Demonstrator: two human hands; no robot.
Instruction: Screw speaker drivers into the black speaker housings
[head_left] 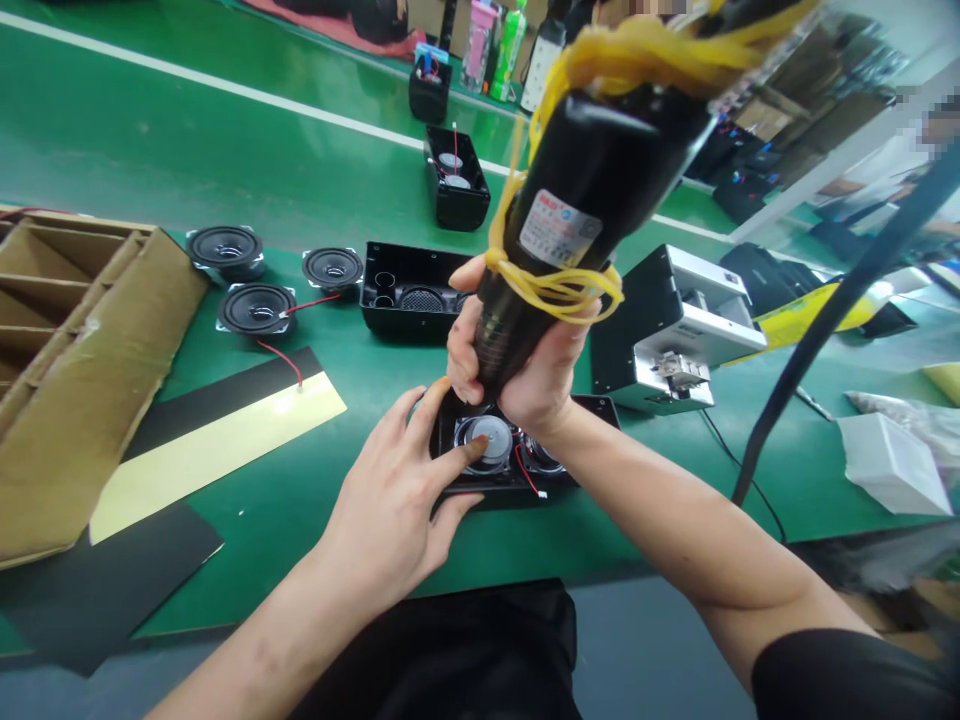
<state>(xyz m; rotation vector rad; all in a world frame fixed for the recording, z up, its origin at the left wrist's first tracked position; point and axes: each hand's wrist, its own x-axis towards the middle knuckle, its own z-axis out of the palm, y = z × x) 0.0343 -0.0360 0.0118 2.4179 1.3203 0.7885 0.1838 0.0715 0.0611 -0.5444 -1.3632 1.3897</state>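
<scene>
My right hand is wrapped round an upright black electric screwdriver, bound with yellow rubber bands. Its tip points down into a black speaker housing on the bench, and my fingers hide where it touches. My left hand grips the left end of that housing, thumb along the front wall. One of its fingertips rests on the round grey back of a speaker. A second speaker sits to the right in the housing, partly covered by my right wrist. A red wire with a white plug hangs over the front.
Several loose speakers lie left of another black housing. A cardboard divider box and black and yellow sheets occupy the left. A metal-fronted machine stands right, near a black cable. More housings are farther back.
</scene>
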